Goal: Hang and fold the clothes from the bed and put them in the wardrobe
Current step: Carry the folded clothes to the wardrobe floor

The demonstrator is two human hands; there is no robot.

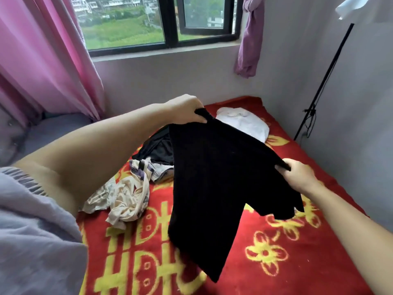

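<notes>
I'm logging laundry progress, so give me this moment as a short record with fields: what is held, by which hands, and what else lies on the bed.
held: black shirt, lifted above the bed
left hand: grips one top corner
right hand: grips the other top corner
bed cover: red blanket with yellow pattern
still on bed: cream garment, dark garment, white garment
wardrobe: not in view

Single head-worn wide-angle view, looking forward and down from the person's standing position beside the bed point(276, 262). It faces the window point(161, 22) on the far wall; both forearms enter close from the lower edges.
</notes>
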